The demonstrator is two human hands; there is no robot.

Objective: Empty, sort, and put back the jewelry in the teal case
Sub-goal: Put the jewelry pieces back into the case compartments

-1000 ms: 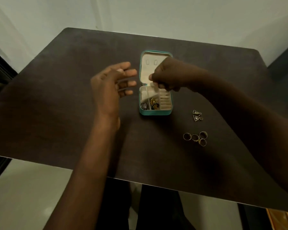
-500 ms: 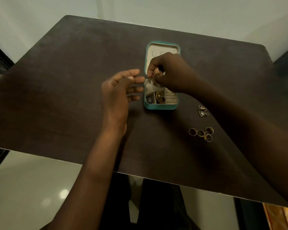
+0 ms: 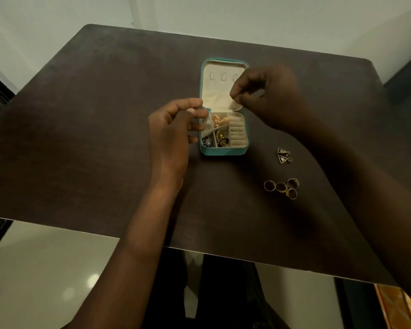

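Right hand (image 3: 266,96) grip: thumb and forefinger pinched together over the near right corner of the open lid; whether something small sits in the pinch cannot be told, nothing shows between the tips. Left hand (image 3: 173,129) grip: loosely curled, fingertips just at the left wall of the teal case (image 3: 223,151), apparently steadying it; whether they actually touch is unclear.

Case lies open on the counter (image 3: 105,115), long axis running away from the person, lid flat on the far side, tray near. Tray still holds gold pieces (image 3: 220,121) in the far middle compartment, dark-and-gold pieces (image 3: 221,138) nearer, silver-dark pieces (image 3: 207,141) in the near-left corner. Ring rolls on the right side look bare.

Already out on the counter, to the right of the case and well apart from it: two triangular earrings (image 3: 283,155), and nearer the person four rings (image 3: 281,187) in a touching cluster.

Judgement: emptying is partway. The gold pieces lie just near and left of the right pinch, between both hands; the right hand is better placed to lift them, a short drop toward the person.
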